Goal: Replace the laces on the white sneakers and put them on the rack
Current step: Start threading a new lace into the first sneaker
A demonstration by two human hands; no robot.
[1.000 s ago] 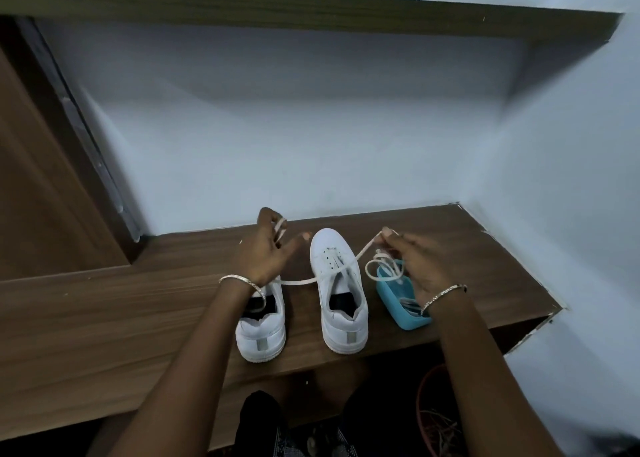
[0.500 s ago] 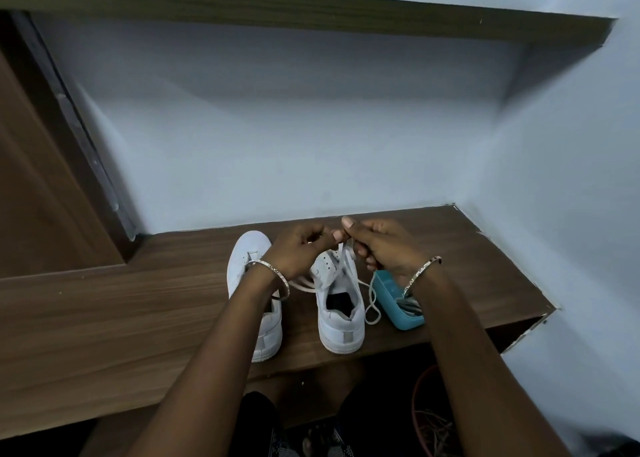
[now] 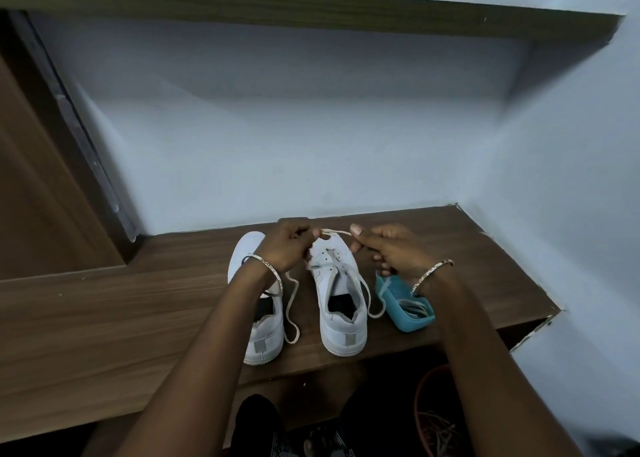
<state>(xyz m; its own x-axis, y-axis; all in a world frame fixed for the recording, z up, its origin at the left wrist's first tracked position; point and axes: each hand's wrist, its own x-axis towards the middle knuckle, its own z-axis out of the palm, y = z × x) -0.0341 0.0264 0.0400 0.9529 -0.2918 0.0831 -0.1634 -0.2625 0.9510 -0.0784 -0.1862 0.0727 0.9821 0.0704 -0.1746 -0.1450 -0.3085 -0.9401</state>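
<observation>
Wood-grain shelf (image 3: 138, 304) in a pale-walled (image 3: 311, 144) corner. Left hand (image 3: 287, 245) and right hand (image 3: 391, 252) each pinch the lace (image 3: 334, 232), taut between the fingertips; sneaker (image 3: 341, 304) sits just below them. 0.5 s ago the hands touched; now they're apart.

Pale blue walls (image 3: 311, 144) in a dim corner, wooden shelf (image 3: 104, 318) below, darker wooden ledge (image 3: 311, 9) overhead.

Both hands pinch a white lace stretched between them: left hand (image 3: 287, 245), right hand (image 3: 388, 252), lace (image 3: 334, 232). Under them two white sneakers stand on the wooden table (image 3: 104, 318): left sneaker (image 3: 263, 332), right sneaker (image 3: 341, 304). A teal container (image 3: 403, 312) lies just below the right hand's wrist.
</observation>
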